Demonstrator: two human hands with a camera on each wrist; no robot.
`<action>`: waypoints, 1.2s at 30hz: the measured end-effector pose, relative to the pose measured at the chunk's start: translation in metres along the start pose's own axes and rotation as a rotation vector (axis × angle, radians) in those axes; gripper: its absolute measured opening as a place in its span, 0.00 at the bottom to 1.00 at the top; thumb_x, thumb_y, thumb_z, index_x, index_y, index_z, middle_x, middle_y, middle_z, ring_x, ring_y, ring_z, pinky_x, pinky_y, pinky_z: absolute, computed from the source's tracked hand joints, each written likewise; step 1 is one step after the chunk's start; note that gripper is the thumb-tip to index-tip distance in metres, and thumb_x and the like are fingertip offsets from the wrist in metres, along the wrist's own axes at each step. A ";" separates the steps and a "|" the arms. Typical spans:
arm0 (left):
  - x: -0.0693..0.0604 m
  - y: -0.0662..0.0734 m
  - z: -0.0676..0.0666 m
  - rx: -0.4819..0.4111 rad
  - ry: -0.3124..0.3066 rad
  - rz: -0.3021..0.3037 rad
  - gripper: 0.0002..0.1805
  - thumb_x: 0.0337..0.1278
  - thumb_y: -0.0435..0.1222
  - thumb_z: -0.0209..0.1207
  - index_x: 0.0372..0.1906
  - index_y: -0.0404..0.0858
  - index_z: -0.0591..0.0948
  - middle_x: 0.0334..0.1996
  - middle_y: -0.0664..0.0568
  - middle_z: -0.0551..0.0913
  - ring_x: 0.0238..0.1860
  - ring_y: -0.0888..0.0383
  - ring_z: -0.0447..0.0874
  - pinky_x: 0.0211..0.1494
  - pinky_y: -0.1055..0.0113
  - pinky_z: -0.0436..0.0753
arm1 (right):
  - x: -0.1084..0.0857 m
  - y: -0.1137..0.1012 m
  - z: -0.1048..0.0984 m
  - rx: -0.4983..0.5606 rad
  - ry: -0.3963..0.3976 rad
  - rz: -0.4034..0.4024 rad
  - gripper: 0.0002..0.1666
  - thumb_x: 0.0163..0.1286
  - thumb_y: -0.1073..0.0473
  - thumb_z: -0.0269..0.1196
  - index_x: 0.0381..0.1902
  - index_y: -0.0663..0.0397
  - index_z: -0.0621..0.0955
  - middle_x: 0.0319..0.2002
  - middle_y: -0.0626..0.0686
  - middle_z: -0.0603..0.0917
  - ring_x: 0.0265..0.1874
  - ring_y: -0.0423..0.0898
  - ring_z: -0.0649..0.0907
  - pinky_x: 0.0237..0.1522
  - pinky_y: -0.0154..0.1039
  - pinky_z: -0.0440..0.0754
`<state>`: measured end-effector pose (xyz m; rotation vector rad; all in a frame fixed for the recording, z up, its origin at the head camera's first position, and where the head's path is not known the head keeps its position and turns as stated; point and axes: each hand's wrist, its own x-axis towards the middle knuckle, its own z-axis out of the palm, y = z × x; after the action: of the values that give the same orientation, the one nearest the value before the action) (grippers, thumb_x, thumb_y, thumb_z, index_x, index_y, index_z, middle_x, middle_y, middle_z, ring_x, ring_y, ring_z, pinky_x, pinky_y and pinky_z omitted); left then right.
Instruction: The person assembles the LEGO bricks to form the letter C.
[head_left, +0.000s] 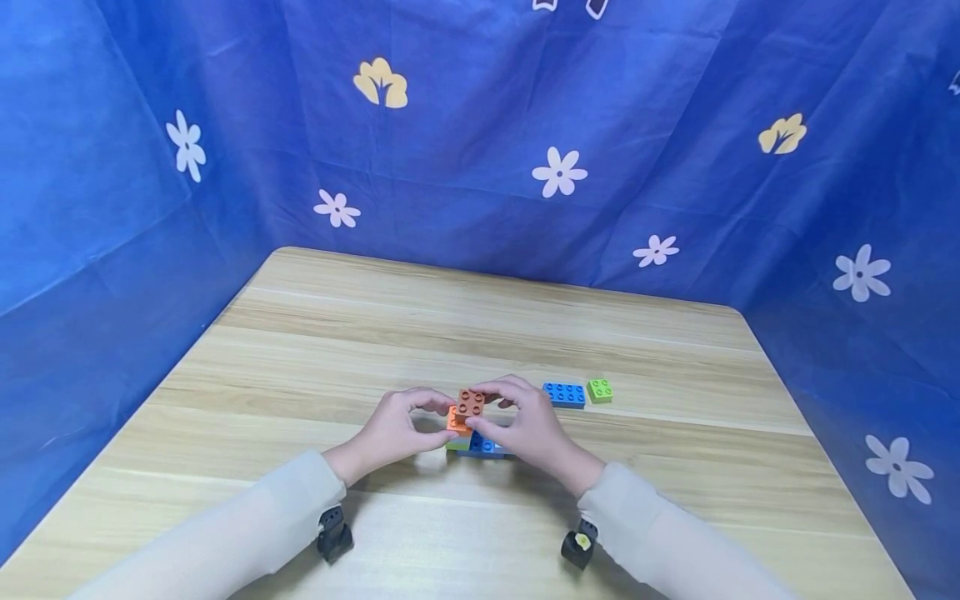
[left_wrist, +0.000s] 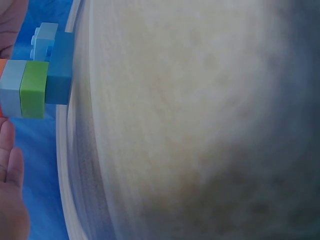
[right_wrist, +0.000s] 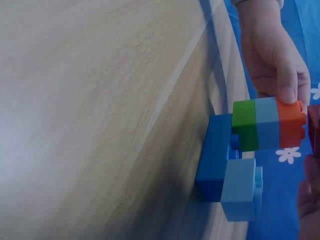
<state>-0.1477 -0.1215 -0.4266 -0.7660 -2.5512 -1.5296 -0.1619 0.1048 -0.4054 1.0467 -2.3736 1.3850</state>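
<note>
My right hand (head_left: 531, 423) pinches a reddish-brown square brick (head_left: 470, 402) just over the studs of an orange brick (right_wrist: 290, 123). The thumb and fingers of my left hand (head_left: 397, 430) grip that orange brick at the top of a stack. Under it sit a light blue brick (right_wrist: 267, 123) and a green brick (right_wrist: 244, 120), on one end of a long blue brick (right_wrist: 212, 159). A second light blue brick (right_wrist: 239, 187) stands on the other end. In the left wrist view, the brown brick is out of frame.
Behind my right hand, a blue eight-stud brick (head_left: 564, 394) and a lime green square brick (head_left: 600, 390) lie on the wooden table (head_left: 480, 312). A blue flower-patterned cloth (head_left: 465, 117) hangs around the table's back and sides.
</note>
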 end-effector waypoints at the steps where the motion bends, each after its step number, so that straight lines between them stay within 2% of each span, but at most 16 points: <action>1: 0.000 0.000 0.000 0.006 -0.001 0.000 0.18 0.43 0.34 0.73 0.44 0.41 0.83 0.39 0.57 0.85 0.42 0.57 0.83 0.51 0.54 0.80 | 0.001 0.000 0.001 -0.002 -0.005 -0.001 0.22 0.54 0.57 0.74 0.47 0.52 0.83 0.42 0.44 0.83 0.41 0.39 0.81 0.38 0.46 0.83; 12: 0.000 -0.001 0.000 0.033 0.021 0.065 0.17 0.41 0.33 0.73 0.41 0.42 0.84 0.38 0.60 0.85 0.41 0.60 0.82 0.50 0.57 0.79 | 0.004 -0.004 0.004 -0.017 -0.056 0.003 0.21 0.53 0.55 0.74 0.46 0.50 0.85 0.38 0.41 0.83 0.39 0.36 0.80 0.39 0.47 0.82; 17: 0.000 0.000 0.000 0.027 0.023 0.061 0.17 0.40 0.33 0.74 0.41 0.42 0.84 0.38 0.59 0.85 0.41 0.60 0.82 0.50 0.57 0.79 | 0.005 -0.004 0.003 -0.042 -0.072 0.014 0.22 0.52 0.55 0.75 0.46 0.50 0.85 0.36 0.40 0.82 0.38 0.35 0.80 0.40 0.45 0.82; 23: 0.000 -0.001 0.001 0.029 0.024 0.046 0.17 0.40 0.32 0.73 0.40 0.40 0.84 0.37 0.58 0.85 0.41 0.59 0.82 0.50 0.56 0.79 | 0.009 -0.007 0.000 -0.057 -0.115 0.074 0.21 0.51 0.56 0.75 0.45 0.52 0.85 0.34 0.39 0.82 0.37 0.35 0.80 0.38 0.43 0.82; 25: 0.000 -0.001 0.000 0.029 0.026 0.054 0.17 0.40 0.33 0.73 0.40 0.42 0.84 0.37 0.60 0.84 0.41 0.61 0.82 0.50 0.57 0.79 | 0.010 -0.009 -0.001 -0.059 -0.131 0.092 0.21 0.51 0.56 0.75 0.44 0.52 0.85 0.34 0.40 0.82 0.37 0.35 0.80 0.37 0.44 0.82; 36: 0.000 -0.001 0.000 0.033 0.026 0.057 0.18 0.40 0.35 0.74 0.41 0.41 0.84 0.38 0.60 0.85 0.40 0.61 0.82 0.50 0.57 0.80 | 0.014 -0.013 -0.003 -0.028 -0.181 0.214 0.20 0.50 0.55 0.76 0.42 0.51 0.86 0.31 0.40 0.81 0.32 0.40 0.82 0.34 0.47 0.83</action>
<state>-0.1483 -0.1223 -0.4277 -0.8020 -2.5069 -1.4666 -0.1641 0.0968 -0.3876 0.9723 -2.6971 1.3721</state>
